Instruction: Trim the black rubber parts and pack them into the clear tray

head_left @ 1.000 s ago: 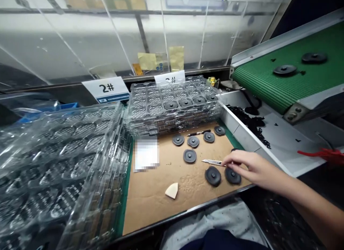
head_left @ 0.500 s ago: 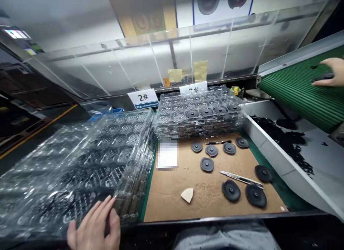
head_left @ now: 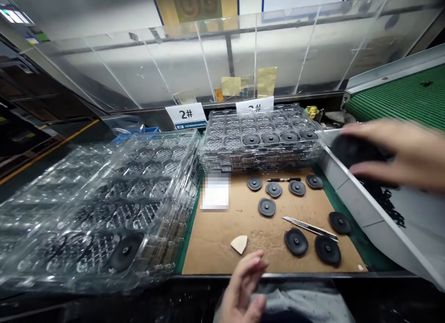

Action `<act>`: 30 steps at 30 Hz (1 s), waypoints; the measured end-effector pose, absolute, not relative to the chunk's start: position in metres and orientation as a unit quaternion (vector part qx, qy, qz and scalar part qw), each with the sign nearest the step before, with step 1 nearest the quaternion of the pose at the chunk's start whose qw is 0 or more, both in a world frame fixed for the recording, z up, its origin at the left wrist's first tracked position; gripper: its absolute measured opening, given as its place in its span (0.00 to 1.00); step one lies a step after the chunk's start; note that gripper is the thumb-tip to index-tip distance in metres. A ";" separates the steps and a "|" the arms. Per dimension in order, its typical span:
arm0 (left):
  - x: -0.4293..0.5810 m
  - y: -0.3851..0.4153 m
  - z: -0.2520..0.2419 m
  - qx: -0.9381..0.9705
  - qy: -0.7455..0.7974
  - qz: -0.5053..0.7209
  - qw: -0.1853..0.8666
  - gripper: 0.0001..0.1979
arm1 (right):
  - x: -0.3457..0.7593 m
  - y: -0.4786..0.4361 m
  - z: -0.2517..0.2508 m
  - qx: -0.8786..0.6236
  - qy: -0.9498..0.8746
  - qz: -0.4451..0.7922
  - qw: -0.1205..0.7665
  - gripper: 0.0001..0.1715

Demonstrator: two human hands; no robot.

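My right hand (head_left: 399,151) is at the right, above the white chute, its fingers closed round a black rubber disc (head_left: 351,151); the hand is smeared by motion. My left hand (head_left: 243,290) hovers at the bottom centre near the front edge of the brown cardboard mat (head_left: 222,235), fingers loosely apart and holding nothing. Several black discs (head_left: 295,241) lie on the mat beside a utility knife (head_left: 309,227). One black disc (head_left: 125,252) sits in a pocket of the clear tray stack (head_left: 104,198) at the left.
A second clear tray stack (head_left: 257,137) with a row of discs stands at the back. A pen (head_left: 283,179), a white wedge (head_left: 239,243) and a blurred white card (head_left: 215,193) lie on the mat. The green conveyor (head_left: 410,96) and the white chute (head_left: 410,221) with black scraps are at right.
My left hand left the left tray stack, where a disc now sits, and moved to the bottom centre. My right hand came back from the conveyor carrying a black disc.
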State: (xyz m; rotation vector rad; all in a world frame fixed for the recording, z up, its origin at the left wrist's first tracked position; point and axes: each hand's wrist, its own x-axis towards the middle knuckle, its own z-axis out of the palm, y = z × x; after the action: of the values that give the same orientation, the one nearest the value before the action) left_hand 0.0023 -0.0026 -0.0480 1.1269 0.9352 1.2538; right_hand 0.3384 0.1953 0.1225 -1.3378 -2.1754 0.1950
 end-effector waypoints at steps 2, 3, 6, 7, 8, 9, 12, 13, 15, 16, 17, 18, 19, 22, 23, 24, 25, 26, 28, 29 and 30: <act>0.028 0.000 -0.052 0.333 0.327 0.531 0.708 0.37 | 0.281 0.135 0.080 -0.408 -0.881 0.117 0.209 0.40; 0.036 0.001 -0.052 0.288 0.303 0.523 0.743 0.43 | 0.258 0.107 0.058 -0.366 -0.897 0.159 0.189 0.41; 0.041 0.003 -0.053 0.249 0.293 0.499 0.776 0.42 | 0.213 0.049 -0.002 -0.361 -0.866 0.285 0.197 0.44; 0.038 0.003 -0.054 0.245 0.296 0.497 0.778 0.40 | 0.203 0.038 -0.018 -0.390 -0.835 0.321 0.218 0.43; 0.033 0.002 -0.056 0.234 0.295 0.497 0.782 0.40 | 0.194 0.029 -0.031 -0.413 -0.803 0.354 0.244 0.42; 0.027 0.001 -0.057 0.215 0.289 0.496 0.790 0.41 | 0.186 0.023 -0.041 -0.432 -0.769 0.384 0.273 0.42; 0.006 -0.006 -0.063 0.141 0.289 0.492 0.809 0.43 | 0.158 0.012 -0.057 -0.447 -0.698 0.450 0.331 0.39; -0.001 -0.009 -0.064 0.123 0.302 0.491 0.808 0.41 | 0.149 0.010 -0.058 -0.445 -0.688 0.468 0.332 0.38; -0.015 -0.016 -0.062 0.099 0.333 0.500 0.793 0.39 | 0.134 0.011 -0.052 -0.426 -0.691 0.500 0.301 0.40; -0.023 -0.020 -0.060 0.087 0.343 0.509 0.784 0.38 | 0.129 0.015 -0.049 -0.410 -0.702 0.513 0.274 0.42; -0.030 -0.023 -0.057 0.072 0.347 0.520 0.777 0.37 | 0.126 0.020 -0.046 -0.394 -0.716 0.521 0.245 0.44; -0.037 -0.025 -0.053 0.057 0.346 0.532 0.771 0.35 | 0.125 0.028 -0.045 -0.387 -0.732 0.516 0.219 0.44; -0.044 -0.027 -0.050 0.042 0.343 0.545 0.764 0.33 | 0.124 0.038 -0.047 -0.395 -0.745 0.499 0.198 0.40; -0.063 -0.031 -0.041 0.012 0.331 0.590 0.736 0.30 | 0.117 0.065 -0.070 -0.480 -0.750 0.418 0.181 0.27; -0.068 -0.031 -0.039 0.005 0.330 0.600 0.729 0.30 | 0.112 0.070 -0.082 -0.508 -0.743 0.396 0.184 0.24; -0.072 -0.032 -0.038 -0.002 0.330 0.607 0.723 0.30 | 0.105 0.071 -0.095 -0.525 -0.737 0.382 0.188 0.23; -0.076 -0.032 -0.038 -0.007 0.327 0.612 0.720 0.31 | 0.098 0.070 -0.106 -0.527 -0.737 0.378 0.192 0.21; -0.078 -0.033 -0.038 -0.011 0.324 0.616 0.718 0.31 | 0.091 0.066 -0.116 -0.519 -0.741 0.379 0.195 0.19; -0.081 -0.033 -0.038 -0.011 0.318 0.619 0.718 0.30 | 0.081 0.055 -0.127 -0.490 -0.754 0.389 0.202 0.15; -0.083 -0.034 -0.037 -0.009 0.315 0.620 0.719 0.29 | 0.079 0.050 -0.128 -0.476 -0.758 0.396 0.205 0.15; -0.083 -0.034 -0.037 -0.005 0.311 0.619 0.721 0.29 | 0.078 0.047 -0.126 -0.467 -0.760 0.400 0.209 0.14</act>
State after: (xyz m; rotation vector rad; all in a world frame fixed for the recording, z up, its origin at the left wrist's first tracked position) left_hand -0.0832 -0.0338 -0.0367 -0.0107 0.6873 1.3686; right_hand 0.0785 0.0473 -0.1257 -1.2997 -2.1144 1.1128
